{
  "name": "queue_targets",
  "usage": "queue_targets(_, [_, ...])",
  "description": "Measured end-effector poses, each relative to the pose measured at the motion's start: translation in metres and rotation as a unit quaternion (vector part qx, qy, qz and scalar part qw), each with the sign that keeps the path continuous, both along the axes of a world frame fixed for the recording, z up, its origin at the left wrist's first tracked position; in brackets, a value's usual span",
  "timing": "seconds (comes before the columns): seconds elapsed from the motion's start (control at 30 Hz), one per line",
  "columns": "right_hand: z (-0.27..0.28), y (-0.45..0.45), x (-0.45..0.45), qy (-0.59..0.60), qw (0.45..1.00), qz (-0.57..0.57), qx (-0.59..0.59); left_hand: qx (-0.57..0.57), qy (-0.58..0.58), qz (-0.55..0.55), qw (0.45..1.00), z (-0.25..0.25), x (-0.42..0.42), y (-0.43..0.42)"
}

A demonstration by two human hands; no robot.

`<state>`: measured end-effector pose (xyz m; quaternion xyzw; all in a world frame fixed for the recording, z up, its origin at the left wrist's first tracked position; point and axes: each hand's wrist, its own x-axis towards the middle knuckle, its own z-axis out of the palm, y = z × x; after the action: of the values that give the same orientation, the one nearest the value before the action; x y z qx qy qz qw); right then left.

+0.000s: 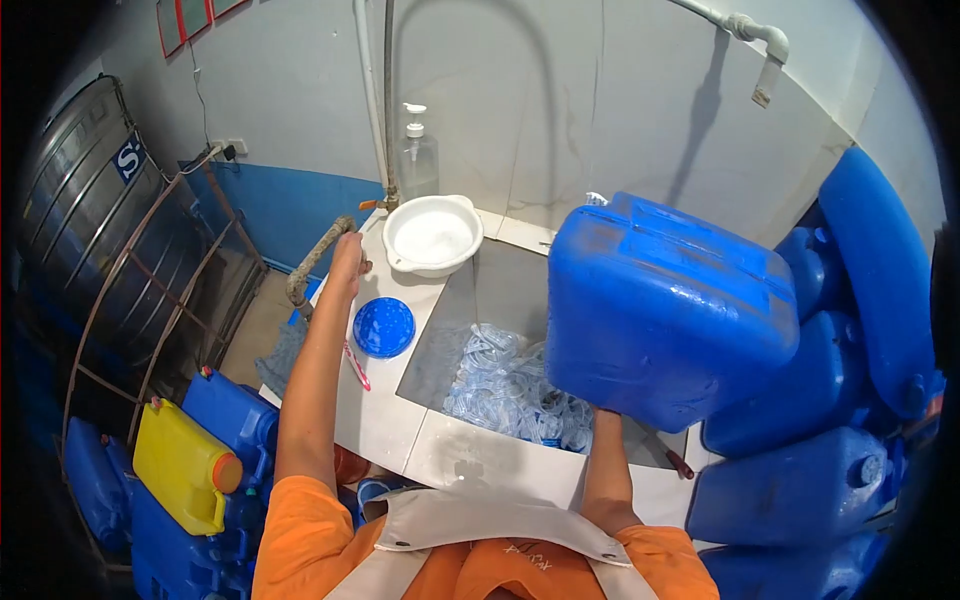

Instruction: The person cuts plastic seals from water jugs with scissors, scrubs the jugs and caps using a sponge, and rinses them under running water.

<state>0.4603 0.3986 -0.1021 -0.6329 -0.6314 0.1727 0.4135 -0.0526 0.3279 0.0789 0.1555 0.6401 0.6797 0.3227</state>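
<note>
A large blue jug [670,310] is tilted over the right side of the sink [500,280], its wet side facing me. Under its lower edge is my right hand [606,418], mostly hidden by the jug, with its fingers out of sight. My left hand [349,262] is closed at the counter's left side, beside a worn hose [318,255]; what it holds is too small to make out. Clear crumpled plastic pieces [500,385] lie in the sink. A blue round lid [384,327] and a pink-ended brush [356,368] rest on the white counter [380,420].
A white basin [433,235] and a pump bottle [418,155] stand at the back. Blue jugs [790,490] are stacked at right. A yellow jug [185,465], more blue jugs, a metal rack [150,270] and a steel tank [90,200] are at left.
</note>
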Motion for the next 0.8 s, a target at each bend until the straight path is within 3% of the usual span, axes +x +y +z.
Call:
queue_targets(0.1, [0.001, 0.0, -0.001, 0.003, 1.0, -0.001, 0.002, -0.054, 0.11, -0.04, 0.992, -0.009, -0.011, 0.004])
queue_targets(0.17, [0.001, 0.001, -0.002, 0.003, 1.0, -0.002, 0.003, -0.049, 0.173, -0.002, 0.984, -0.03, -0.025, 0.016])
queue_targets(0.37, [0.002, 0.001, -0.002, 0.004, 1.0, -0.002, 0.002, -0.099, 0.212, -0.046, 0.971, -0.023, -0.023, 0.014])
queue_targets(0.5, [0.0, 0.001, -0.002, 0.004, 1.0, -0.002, 0.001, -0.11, 0.235, -0.016, 0.965, -0.016, -0.003, 0.008])
queue_targets(0.57, [0.0, 0.001, -0.001, 0.004, 1.0, -0.001, 0.003, -0.156, 0.359, 0.019, 0.92, -0.019, 0.0, 0.006])
queue_targets(0.8, [0.001, 0.0, 0.002, 0.004, 1.0, 0.002, 0.005, -0.179, 0.418, -0.063, 0.888, -0.05, 0.041, -0.019])
